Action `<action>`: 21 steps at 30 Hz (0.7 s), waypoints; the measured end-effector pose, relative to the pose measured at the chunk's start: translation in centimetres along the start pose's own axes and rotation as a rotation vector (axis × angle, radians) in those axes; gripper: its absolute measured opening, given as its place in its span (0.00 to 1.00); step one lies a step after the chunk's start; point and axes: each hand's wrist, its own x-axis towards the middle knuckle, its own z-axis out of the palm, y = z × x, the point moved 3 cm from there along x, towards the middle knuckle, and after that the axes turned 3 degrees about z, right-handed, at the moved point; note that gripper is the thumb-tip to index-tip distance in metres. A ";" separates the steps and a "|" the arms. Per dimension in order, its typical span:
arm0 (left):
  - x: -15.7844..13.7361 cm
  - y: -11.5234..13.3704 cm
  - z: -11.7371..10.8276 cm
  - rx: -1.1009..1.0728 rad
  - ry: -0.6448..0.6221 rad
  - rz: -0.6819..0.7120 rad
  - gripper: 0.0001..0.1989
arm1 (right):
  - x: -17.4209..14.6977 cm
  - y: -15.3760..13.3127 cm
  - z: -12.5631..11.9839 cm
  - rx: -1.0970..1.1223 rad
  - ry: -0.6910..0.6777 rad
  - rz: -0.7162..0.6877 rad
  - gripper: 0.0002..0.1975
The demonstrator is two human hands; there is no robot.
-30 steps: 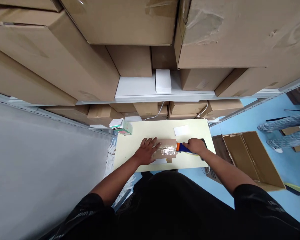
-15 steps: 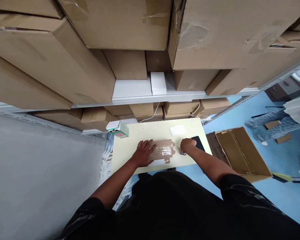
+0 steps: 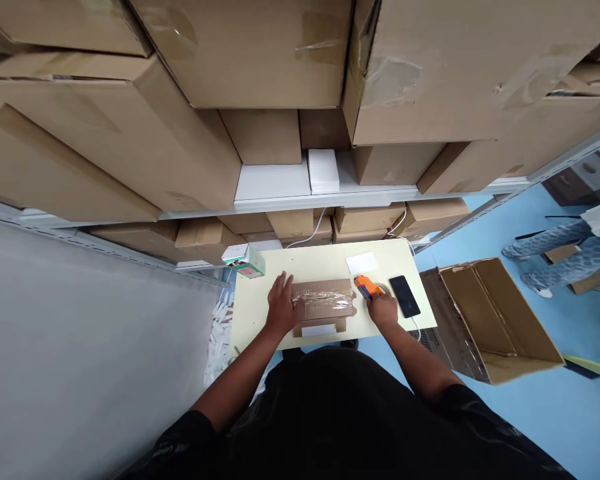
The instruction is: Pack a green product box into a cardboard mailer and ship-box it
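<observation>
A flat brown cardboard box [image 3: 325, 293] lies on the cream table [image 3: 253, 310], with shiny clear tape running along its top. My left hand [image 3: 281, 308] rests at the box's left end, fingers stretched out and apart. My right hand [image 3: 383, 309] is wrapped round an orange tape dispenser [image 3: 366, 285], just right of the box. A roll of tape shows partly beside the fingers. Below the box, toward me, a white label [image 3: 319, 330] lies on a brown cardboard flap.
A black phone [image 3: 405, 296] with a white cable lies at the table's right. A small green-and-white box [image 3: 245, 260] stands at the back left, a white card [image 3: 361, 262] at the back. Shelves of cartons rise behind; a large open carton [image 3: 500, 313] and a person's legs are at right.
My right hand has turned and drawn back toward me, bringing the orange tape dispenser into view and uncovering the phone. My left hand has slid to the box's left end.
</observation>
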 end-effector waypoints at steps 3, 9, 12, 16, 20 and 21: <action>-0.6 -1.7 0.2 -0.182 -0.022 -0.377 0.33 | -0.3 -0.2 -0.3 0.143 0.067 -0.007 0.22; -1.1 -0.4 -1.2 -0.448 -0.294 -0.524 0.23 | -1.8 -3.7 -2.8 0.715 -0.242 -0.154 0.35; -1.4 1.0 -4.1 -0.495 -0.125 -0.429 0.24 | -2.9 -4.7 -5.2 0.794 -0.115 -0.216 0.34; -2.4 1.7 -6.2 -0.744 -0.011 -0.256 0.26 | -4.2 -4.5 -6.6 0.929 0.015 -0.344 0.29; -3.8 0.3 -3.2 -0.833 0.000 -0.390 0.19 | -4.3 -5.3 -3.7 1.027 -0.075 -0.293 0.22; -4.2 -0.2 -1.9 -0.805 -0.007 -0.462 0.18 | -4.1 -5.7 -2.4 1.024 -0.134 -0.258 0.22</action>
